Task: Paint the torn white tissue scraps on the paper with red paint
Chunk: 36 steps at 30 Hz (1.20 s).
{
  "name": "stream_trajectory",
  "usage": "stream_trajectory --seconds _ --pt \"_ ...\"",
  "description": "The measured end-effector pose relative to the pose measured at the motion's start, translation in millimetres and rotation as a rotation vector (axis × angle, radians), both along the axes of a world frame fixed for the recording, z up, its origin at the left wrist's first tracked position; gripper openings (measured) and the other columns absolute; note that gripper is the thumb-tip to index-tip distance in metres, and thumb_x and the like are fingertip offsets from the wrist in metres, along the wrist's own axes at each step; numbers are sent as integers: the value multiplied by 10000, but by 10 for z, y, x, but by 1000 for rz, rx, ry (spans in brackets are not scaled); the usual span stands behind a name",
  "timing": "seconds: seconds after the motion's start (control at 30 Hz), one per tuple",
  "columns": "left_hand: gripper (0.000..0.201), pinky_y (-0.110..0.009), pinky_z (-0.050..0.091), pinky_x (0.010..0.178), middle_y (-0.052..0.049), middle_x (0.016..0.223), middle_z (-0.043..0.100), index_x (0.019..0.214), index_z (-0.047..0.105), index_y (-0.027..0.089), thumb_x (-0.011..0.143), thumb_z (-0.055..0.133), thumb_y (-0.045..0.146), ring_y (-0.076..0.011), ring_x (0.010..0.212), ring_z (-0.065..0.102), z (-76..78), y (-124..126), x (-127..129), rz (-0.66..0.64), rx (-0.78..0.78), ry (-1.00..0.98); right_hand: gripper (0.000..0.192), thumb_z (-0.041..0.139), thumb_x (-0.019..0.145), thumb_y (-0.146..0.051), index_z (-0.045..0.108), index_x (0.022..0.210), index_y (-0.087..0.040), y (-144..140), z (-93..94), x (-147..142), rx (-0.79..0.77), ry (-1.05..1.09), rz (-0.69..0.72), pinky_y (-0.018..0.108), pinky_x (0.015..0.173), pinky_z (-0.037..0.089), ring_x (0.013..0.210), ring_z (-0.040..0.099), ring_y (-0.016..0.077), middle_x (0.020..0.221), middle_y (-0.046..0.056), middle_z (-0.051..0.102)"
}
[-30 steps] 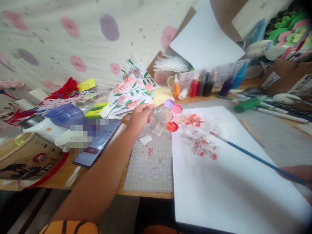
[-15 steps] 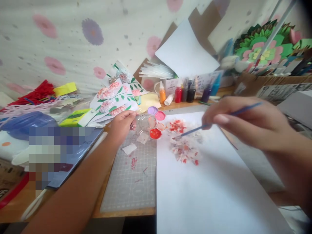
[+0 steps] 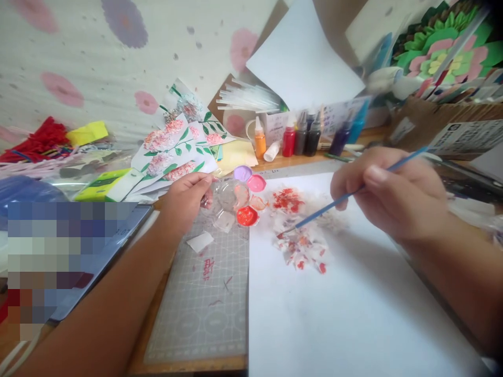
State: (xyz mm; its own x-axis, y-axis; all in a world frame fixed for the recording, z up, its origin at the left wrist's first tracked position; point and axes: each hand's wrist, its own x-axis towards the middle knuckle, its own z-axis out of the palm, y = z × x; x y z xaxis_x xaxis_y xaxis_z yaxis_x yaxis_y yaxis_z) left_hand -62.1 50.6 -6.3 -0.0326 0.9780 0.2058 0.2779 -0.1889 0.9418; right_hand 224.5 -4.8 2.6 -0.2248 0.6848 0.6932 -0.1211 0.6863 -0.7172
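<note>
My right hand (image 3: 393,193) is closed around a blue paintbrush (image 3: 329,207), its tip on the left side of a crumpled tissue flower cluster (image 3: 302,246) with red dabs. That cluster lies on a white sheet of paper (image 3: 314,324), and a redder cluster (image 3: 288,200) sits just beyond it. With fingers pinched, my left hand (image 3: 188,201) grips the edge of a clear plastic paint palette (image 3: 223,198). Red paint (image 3: 247,215), pink paint (image 3: 256,182) and purple paint (image 3: 243,173) fill some of its wells.
Under the paper lies a grey cutting mat (image 3: 188,309) with a small white scrap (image 3: 200,242). Behind stand an orange paint bottle (image 3: 260,142), a red paint bottle (image 3: 288,140) and darker bottles. Painted flower pictures (image 3: 168,152) are at back left; a cardboard box (image 3: 436,125) stands at right.
The brush tip has moved down from between the clusters onto the nearer one's left side. My right hand has turned slightly, and the view has shifted. My left hand keeps hold of the palette.
</note>
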Motion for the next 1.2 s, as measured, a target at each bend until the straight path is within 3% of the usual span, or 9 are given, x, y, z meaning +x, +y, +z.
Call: stream_trajectory --seconds 0.37,0.8,1.2 --pt "118 -191 328 395 31 443 484 709 619 152 751 522 204 -75 393 431 23 -39 57 30 20 -51 137 544 852 -214 621 752 -164 -40 -7 44 -81 -87 100 244 562 483 653 592 98 663 10 588" --pt "114 -185 344 396 35 441 478 699 611 150 751 521 197 -71 398 430 5 -25 63 14 25 -34 172 653 757 -302 625 659 -164 41 19 41 -87 28 -32 243 465 469 569 586 118 583 -3 569" --pt "120 -184 352 398 36 438 482 711 619 146 761 519 188 -70 397 439 11 -20 56 20 20 -42 153 582 824 -279 636 715 -185 0 -27 42 -44 -115 -9 233 528 492 612 585 105 634 2 591"
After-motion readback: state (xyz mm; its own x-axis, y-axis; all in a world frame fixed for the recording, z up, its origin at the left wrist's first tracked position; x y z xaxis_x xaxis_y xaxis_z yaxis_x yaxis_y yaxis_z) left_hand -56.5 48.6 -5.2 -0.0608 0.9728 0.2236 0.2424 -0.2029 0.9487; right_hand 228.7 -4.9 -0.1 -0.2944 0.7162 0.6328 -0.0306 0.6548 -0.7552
